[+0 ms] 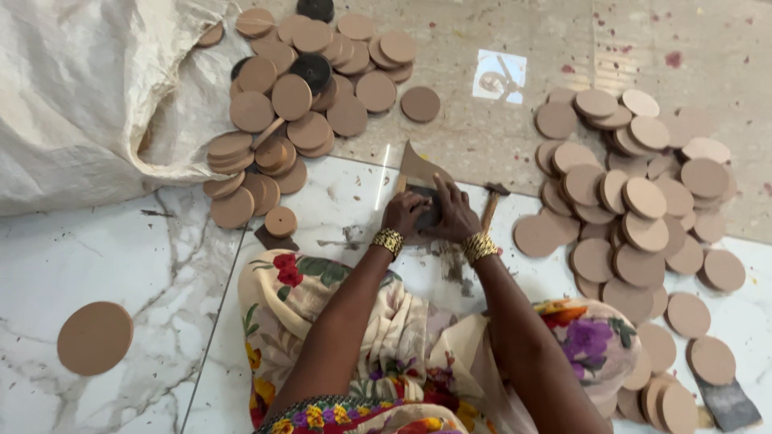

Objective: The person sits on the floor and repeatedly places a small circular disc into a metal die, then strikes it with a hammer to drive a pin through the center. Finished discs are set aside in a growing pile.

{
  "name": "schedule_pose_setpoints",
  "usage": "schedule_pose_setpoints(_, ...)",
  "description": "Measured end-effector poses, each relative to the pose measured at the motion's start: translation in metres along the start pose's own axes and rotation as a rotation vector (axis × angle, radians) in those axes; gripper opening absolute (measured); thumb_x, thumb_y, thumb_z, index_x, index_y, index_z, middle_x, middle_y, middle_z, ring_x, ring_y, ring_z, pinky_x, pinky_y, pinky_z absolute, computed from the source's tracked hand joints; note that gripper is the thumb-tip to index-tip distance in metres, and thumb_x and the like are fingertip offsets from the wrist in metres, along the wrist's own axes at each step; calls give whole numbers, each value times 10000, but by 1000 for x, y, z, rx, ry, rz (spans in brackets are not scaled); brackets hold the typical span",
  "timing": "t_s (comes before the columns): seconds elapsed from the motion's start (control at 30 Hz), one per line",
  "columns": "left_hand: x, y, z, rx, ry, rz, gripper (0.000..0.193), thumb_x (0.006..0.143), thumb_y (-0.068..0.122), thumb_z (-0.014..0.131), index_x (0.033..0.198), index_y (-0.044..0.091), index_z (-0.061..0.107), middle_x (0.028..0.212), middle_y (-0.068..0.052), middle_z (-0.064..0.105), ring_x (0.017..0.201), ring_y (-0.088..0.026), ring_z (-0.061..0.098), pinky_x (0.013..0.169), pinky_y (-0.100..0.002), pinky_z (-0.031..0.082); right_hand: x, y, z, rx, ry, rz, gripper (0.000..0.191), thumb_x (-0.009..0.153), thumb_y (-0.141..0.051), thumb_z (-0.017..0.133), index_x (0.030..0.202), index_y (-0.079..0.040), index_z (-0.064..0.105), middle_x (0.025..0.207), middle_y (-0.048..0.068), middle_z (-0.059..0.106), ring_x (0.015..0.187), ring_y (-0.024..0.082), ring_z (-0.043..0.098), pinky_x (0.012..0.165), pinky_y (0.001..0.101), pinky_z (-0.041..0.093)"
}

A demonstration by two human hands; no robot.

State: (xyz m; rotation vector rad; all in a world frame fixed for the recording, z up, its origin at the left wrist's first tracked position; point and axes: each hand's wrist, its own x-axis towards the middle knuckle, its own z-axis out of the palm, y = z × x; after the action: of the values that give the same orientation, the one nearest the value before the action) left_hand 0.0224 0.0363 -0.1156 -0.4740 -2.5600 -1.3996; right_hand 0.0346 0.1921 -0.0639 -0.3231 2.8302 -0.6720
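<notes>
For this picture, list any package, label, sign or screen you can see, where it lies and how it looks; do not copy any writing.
Sack: top left on the floor, large, off-white woven cloth, crumpled, mouth open toward a heap of round brown discs.
No labels, signs or screens show.

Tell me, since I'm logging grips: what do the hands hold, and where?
Both hands press on a dark flat piece at its near end; the exact grip is hidden.

White marble floor tiles (pixel 96 257) with grey veins, beige speckled stone floor (pixel 498 32) beyond, bright window reflection (pixel 498 76) on its gloss
</notes>
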Motion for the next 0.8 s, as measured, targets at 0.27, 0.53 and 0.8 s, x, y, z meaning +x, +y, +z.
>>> schedule_pose_setpoints(0.27,-9,10,-4,-66,20,-76,139,818,169,831,855,91,722,844,-59,712,841,-267,674,764,-411,557,-43,17,-1,382,453,270,461,916,-174,743,1352,-117,605,1304,183,650,1115,329,700,917,431,592)
schedule_pose_setpoints(0.53,-11,13,-10,-76,22,-68,138,800,138,839,866,91,728,839,-65,710,841,-264,671,753,-409,560,-55,11,-3,-215,449,576,392,818,-197,784,1138,-2,669,1070,255,674,962,420,686,785,495,570)
schedule_pose_setpoints(0.8,-9,14,-13,-106,34,-81,147,781,137,842,863,92,728,850,-49,728,826,-248,678,748,-387,566,-47,26,-2,1259,121,912,242,922,-146,689,988,83,647,806,154,637,672,322,680,653,490,619)
